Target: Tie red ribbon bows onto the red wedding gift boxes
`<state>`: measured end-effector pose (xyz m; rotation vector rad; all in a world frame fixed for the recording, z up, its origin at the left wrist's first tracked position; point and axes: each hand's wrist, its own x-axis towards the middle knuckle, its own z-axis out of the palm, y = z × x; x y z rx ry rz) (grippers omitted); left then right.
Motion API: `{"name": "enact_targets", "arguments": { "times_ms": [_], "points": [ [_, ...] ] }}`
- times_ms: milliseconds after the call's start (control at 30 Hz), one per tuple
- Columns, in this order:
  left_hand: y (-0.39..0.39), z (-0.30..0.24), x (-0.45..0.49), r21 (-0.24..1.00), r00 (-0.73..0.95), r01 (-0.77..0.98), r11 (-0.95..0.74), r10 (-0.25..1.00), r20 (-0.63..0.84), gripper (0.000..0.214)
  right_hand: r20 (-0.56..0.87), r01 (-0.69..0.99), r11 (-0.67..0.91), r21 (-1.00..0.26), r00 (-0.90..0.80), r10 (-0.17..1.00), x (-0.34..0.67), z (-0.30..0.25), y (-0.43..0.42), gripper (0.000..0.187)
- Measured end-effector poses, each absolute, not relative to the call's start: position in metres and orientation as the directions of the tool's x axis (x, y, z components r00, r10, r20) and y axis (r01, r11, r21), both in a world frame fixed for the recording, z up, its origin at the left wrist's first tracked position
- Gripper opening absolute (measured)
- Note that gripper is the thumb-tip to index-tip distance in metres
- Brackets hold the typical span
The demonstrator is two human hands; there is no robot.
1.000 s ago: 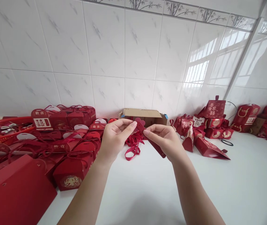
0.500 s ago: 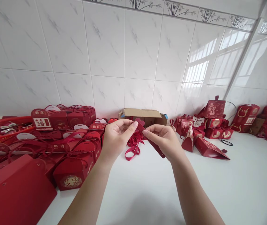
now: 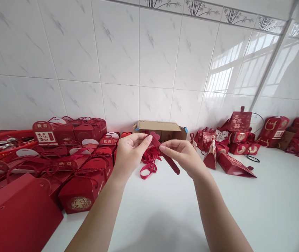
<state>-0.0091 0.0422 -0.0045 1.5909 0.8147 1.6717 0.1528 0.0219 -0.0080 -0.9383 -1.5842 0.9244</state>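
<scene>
Both my hands hold one dark red card strip [image 3: 168,160] with a heart-shaped end above the white counter. My left hand [image 3: 129,152] pinches its upper end between thumb and fingertips. My right hand [image 3: 184,155] pinches the strip lower down, and the strip's free end sticks out down and to the left of that hand. Behind the hands lies a tangle of red ribbon [image 3: 149,164] in front of an open brown cardboard box [image 3: 159,128].
Several finished red gift boxes [image 3: 82,187] with handles crowd the left of the white counter [image 3: 165,213]. A flat red box [image 3: 15,213] lies at the near left. More red boxes [image 3: 240,140] stand at the right against the tiled wall.
The strip's lower end has swung a little up and left in my right hand. The view has dipped slightly. Both hands stay in much the same place.
</scene>
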Motion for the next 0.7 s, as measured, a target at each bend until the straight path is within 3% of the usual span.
{"name": "enact_targets", "arguments": {
  "times_ms": [233,333,467,567,700],
  "points": [
    [0.057,-0.006,-0.018,0.808,-0.041,0.083,-0.583,0.808,0.587,0.030,0.323,0.175,0.352,-0.920,-0.172,0.931,0.169,-0.022,0.057,0.025],
    [0.067,-0.004,-0.035,0.762,-0.228,0.150,-0.630,0.728,0.647,0.037,0.187,0.287,0.191,-0.939,-0.043,0.981,0.181,-0.048,0.097,0.019],
    [0.074,0.002,-0.059,0.670,-0.381,0.254,-0.697,0.565,0.732,0.027,0.037,0.350,0.003,-0.937,0.092,0.995,0.199,-0.090,0.154,0.019],
    [0.075,0.003,-0.068,0.666,-0.385,0.251,-0.702,0.559,0.734,0.022,0.011,0.331,-0.055,-0.942,0.193,0.981,0.213,-0.104,0.194,0.029],
    [0.079,0.002,-0.073,0.683,-0.383,0.223,-0.695,0.582,0.717,0.023,0.067,0.254,-0.019,-0.967,0.325,0.943,0.226,-0.102,0.234,0.033]
  ]
}}
